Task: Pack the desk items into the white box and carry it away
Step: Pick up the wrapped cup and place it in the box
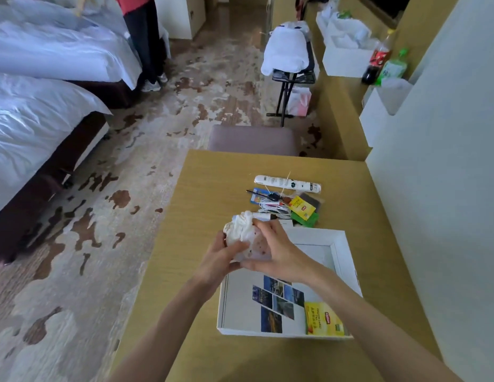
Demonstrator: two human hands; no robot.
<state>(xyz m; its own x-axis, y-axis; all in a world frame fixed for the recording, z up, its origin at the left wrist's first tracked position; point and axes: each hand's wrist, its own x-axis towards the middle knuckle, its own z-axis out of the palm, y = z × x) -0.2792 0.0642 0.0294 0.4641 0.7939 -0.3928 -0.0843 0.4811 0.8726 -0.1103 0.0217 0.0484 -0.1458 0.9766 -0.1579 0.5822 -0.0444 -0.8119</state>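
Note:
Both my hands hold a crumpled white plastic bag [244, 230] above the far left corner of the white box [342, 253]. My left hand [219, 256] grips it from below, my right hand [276, 248] from the right side. The open box lies on the wooden desk [201, 199]; inside are a sheet with photo prints [277, 304] and a yellow tea box [324, 322]. Beyond the box lie a white tube [287, 183], a white cable bundle [272, 206], a yellow tea packet [302, 208], a green packet [306, 219] and a blue card [258, 194].
A padded stool [252, 140] stands at the desk's far edge. A white wall [444, 188] borders the desk's right side. Two beds [33, 114] fill the left; a person's legs [146, 42] stand by them. A luggage rack with towels [288, 52] and bottles [378, 60] are farther back.

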